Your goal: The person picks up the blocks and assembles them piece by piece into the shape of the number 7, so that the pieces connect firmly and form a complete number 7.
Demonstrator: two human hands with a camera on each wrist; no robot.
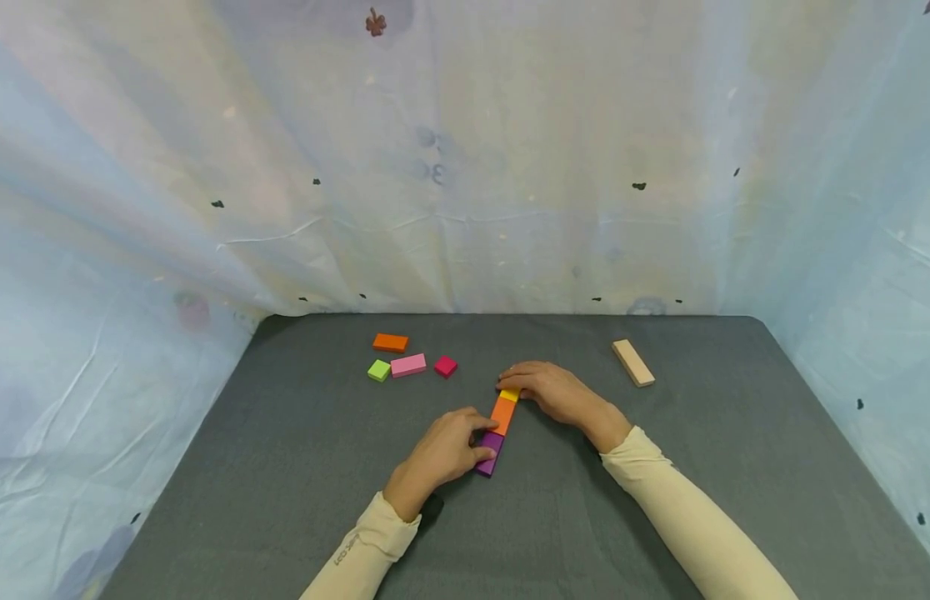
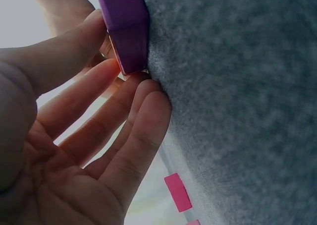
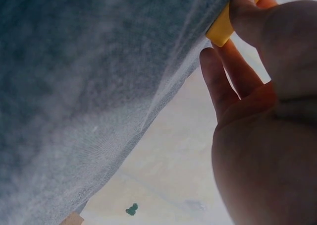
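A slanted row of blocks lies on the dark cloth: a purple block nearest, an orange block in the middle, a yellow block farthest. My left hand is at the row's left side, its thumb touching the purple block and its index fingertip at the orange one. In the left wrist view its fingers look fairly straight, the lower ones close to the cloth. My right hand pinches the yellow block between thumb and fingers at the far end. Its fingertips are partly hidden in the head view.
Left of the row lie a red block, a pink block, a green block and an orange block. A long plain wooden block is at the back right. Pale curtains hang behind the table.
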